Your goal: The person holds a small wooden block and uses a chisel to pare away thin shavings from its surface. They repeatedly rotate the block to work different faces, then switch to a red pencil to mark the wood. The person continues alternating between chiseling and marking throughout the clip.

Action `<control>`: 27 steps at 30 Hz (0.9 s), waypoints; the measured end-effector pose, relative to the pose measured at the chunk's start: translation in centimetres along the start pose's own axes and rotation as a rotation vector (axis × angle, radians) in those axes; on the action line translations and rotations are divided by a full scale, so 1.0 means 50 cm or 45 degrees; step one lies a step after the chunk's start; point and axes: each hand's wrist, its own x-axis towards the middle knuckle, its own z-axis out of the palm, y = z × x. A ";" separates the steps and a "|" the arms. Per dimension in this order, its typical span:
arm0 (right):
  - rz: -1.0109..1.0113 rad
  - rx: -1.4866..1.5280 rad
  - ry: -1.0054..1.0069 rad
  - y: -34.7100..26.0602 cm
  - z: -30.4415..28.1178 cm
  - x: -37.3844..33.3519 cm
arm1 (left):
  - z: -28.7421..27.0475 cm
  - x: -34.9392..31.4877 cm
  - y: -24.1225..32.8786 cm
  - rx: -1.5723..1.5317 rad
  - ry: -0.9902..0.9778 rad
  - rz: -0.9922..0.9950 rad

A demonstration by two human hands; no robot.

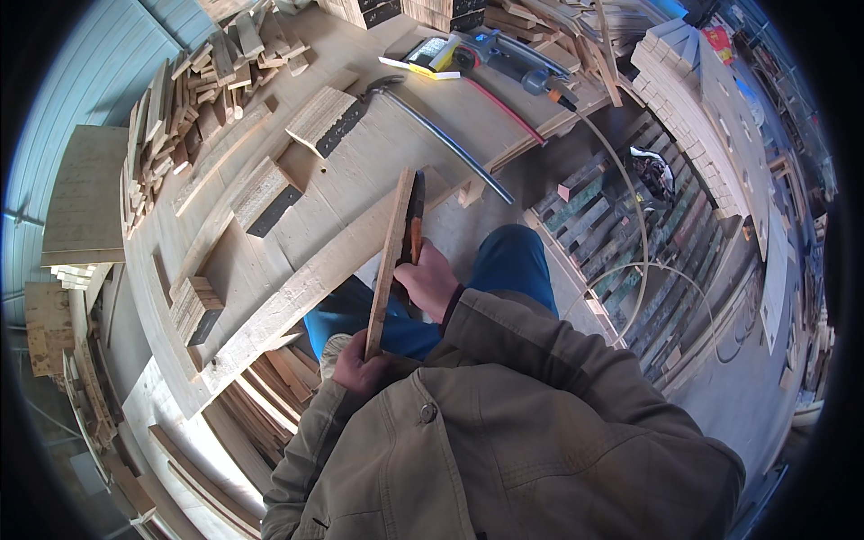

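A person's left hand (362,367) had its fingers closed around the lower end of a wooden strip (390,261), which rose from that grip above the lap, leaning slightly right. The strip was long, narrow and straight, pale brown along its face. The right hand's fingers (430,281) were curled around a tool (416,232) with an orange-brown handle; its dark head stood just beside the strip's upper part, and whether the two touched could not be told. Ahead of the fingers ran the near edge of a wooden bench (310,288), partly hidden by the strip's tip. Beyond and left of the fingers sat three layered wooden blocks (267,196) with black sides, and farther that way lay a heap of wood scraps (220,72). Farther ahead, a claw hammer (441,135) with a long metal handle lay slanting across the bench, a thin red rod (506,112) near it. Well right of the fingers was a slatted pallet (621,238), crossed by a pale looping hose (644,234).
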 end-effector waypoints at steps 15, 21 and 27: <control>0.180 0.450 -0.062 0.020 -0.004 0.001 | 0.007 -0.002 0.008 0.128 0.008 -0.128; 0.081 0.392 0.008 0.019 0.000 0.002 | 0.005 0.004 0.004 0.087 -0.010 -0.140; 0.034 0.315 -0.014 0.021 -0.013 0.003 | -0.002 0.003 0.010 0.027 -0.068 -0.167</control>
